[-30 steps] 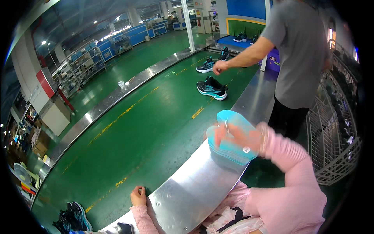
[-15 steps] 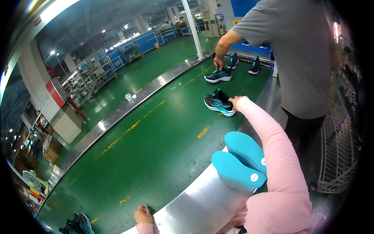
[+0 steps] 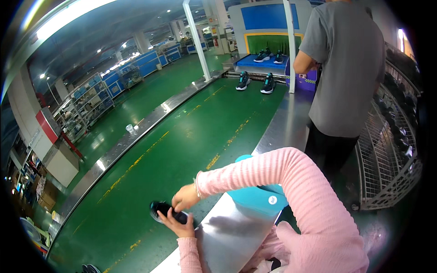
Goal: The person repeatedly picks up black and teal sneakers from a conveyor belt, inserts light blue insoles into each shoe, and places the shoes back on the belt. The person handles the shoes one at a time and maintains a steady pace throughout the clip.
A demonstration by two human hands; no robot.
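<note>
A black running shoe [image 3: 157,207] is on the green conveyor belt, right by the bare metal plate in front of me. My left hand [image 3: 179,224] holds its near side, thumb and fingers laid around the upper. From above, my right hand [image 3: 185,197] grips at the shoe's opening with bent fingers; its fingertips are partly hidden. Beneath my right forearm lie teal insoles [image 3: 257,200], one with a round white label, largely covered by the pink sleeve.
A co-worker in a grey shirt [image 3: 343,68] stands at the right, beside a wire cart [image 3: 387,159] of shoes. Two shoes [image 3: 267,83] sit at the belt's far end, before a machine opening holding more. Metal rails [image 3: 109,161] edge the belt. Dark shoes [image 3: 91,268] show lower left.
My right hand has come back from the far right to the metal plate, where a shoe is now between both hands. The co-worker's hand has left the belt. My view has shifted right.
</note>
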